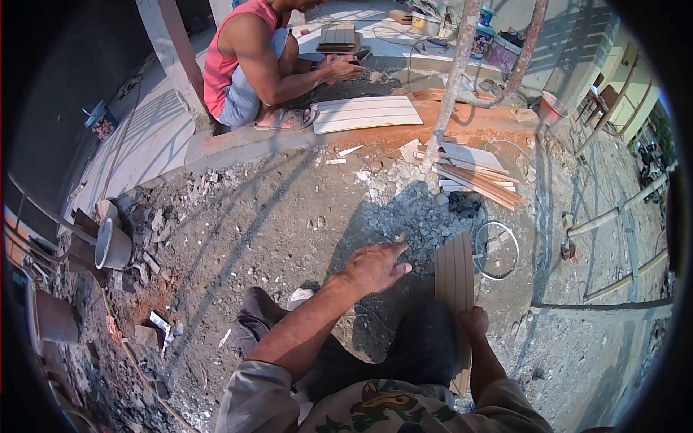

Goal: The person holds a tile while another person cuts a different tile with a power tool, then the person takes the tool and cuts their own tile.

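Observation:
My left hand (375, 268) is stretched out in front of me over the rubble, thumb and fingers apart, with nothing in it. Below and ahead of it lies a heap of broken grey rubble (408, 220). On the other side, my right hand (474, 322) grips the edge of a long brown grooved panel (455, 270). The panel stands up beside my right leg, its lower part running down past my thigh. Its far end is near a ring of pale wire (498, 250) on the ground.
A person in a pink sleeveless top (242, 54) squats ahead, hands around a dark object. Beside them lies a pale grooved panel (368, 114). Loose strips (480, 173) are piled near a scaffold pole (453, 86). Buckets (113, 244) and debris stand at left.

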`<action>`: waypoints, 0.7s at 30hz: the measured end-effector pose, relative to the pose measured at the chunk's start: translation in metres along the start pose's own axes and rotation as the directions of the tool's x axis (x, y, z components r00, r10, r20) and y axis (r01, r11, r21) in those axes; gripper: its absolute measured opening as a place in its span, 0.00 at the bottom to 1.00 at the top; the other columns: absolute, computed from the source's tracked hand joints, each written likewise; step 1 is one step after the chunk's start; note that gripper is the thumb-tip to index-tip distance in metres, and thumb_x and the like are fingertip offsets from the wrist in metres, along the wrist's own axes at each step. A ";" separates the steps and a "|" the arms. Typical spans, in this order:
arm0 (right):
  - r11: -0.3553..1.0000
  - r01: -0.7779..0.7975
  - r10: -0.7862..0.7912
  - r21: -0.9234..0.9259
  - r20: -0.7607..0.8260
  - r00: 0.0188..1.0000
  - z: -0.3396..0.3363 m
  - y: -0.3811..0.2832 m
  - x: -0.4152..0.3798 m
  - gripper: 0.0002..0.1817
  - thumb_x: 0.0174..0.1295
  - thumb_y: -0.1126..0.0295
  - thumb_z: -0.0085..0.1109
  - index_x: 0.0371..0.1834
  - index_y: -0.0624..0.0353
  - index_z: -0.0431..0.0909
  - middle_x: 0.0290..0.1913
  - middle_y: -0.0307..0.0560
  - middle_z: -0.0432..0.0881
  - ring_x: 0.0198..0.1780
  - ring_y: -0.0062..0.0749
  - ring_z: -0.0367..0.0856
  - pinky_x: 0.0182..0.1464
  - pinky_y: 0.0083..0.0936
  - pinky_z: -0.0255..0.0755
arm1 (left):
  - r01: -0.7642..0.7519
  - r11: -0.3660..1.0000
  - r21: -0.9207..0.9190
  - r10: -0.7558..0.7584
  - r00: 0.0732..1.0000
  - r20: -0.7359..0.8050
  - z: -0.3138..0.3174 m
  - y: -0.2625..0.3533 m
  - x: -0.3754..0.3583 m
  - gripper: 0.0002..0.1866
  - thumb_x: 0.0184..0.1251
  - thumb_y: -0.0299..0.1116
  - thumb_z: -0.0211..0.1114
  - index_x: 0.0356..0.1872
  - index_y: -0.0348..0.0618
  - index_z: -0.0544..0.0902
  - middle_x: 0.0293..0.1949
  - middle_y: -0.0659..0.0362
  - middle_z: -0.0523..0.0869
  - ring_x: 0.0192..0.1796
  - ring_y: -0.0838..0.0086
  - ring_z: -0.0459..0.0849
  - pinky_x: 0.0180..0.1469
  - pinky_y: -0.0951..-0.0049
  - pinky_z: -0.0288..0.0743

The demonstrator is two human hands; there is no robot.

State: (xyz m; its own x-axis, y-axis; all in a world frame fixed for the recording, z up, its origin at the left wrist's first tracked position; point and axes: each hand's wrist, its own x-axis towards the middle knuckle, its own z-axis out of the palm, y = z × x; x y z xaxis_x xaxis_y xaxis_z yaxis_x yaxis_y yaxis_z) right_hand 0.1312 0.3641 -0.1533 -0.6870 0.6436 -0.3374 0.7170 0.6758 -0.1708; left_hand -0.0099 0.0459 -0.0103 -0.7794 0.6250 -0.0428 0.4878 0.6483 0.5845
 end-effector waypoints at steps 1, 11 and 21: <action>1.000 0.023 -0.024 -0.015 -0.020 1.000 0.000 0.000 0.000 0.20 0.43 0.63 0.57 0.35 0.69 0.81 0.38 0.67 0.82 0.44 0.59 0.81 0.49 0.45 0.75 | -0.001 1.000 -0.004 0.001 1.000 -0.003 0.000 0.000 0.000 0.26 0.68 0.50 0.55 0.60 0.42 0.71 0.57 0.49 0.77 0.59 0.55 0.76 0.61 0.58 0.68; 1.000 -0.004 0.004 0.003 0.020 1.000 -0.001 -0.001 0.001 0.21 0.42 0.62 0.57 0.35 0.70 0.81 0.40 0.67 0.82 0.45 0.59 0.81 0.50 0.45 0.74 | -0.048 0.999 -0.021 0.047 0.998 -0.049 0.007 -0.007 0.001 0.27 0.67 0.49 0.54 0.60 0.42 0.70 0.55 0.48 0.78 0.57 0.55 0.77 0.60 0.57 0.69; 1.000 0.009 -0.009 -0.029 -0.009 1.000 0.003 0.000 0.002 0.22 0.43 0.62 0.57 0.36 0.70 0.81 0.39 0.67 0.81 0.45 0.59 0.80 0.50 0.45 0.74 | -0.041 0.999 -0.025 0.040 0.999 -0.030 0.001 -0.002 -0.001 0.26 0.68 0.48 0.55 0.60 0.42 0.69 0.56 0.48 0.77 0.59 0.54 0.76 0.61 0.59 0.68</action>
State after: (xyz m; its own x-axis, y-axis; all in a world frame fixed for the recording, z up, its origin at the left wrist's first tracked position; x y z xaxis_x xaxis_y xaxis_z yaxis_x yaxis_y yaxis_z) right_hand 0.1304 0.3644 -0.1564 -0.6946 0.6406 -0.3273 0.7070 0.6918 -0.1466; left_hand -0.0096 0.0448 -0.0125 -0.7705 0.6375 0.0051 0.5095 0.6109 0.6060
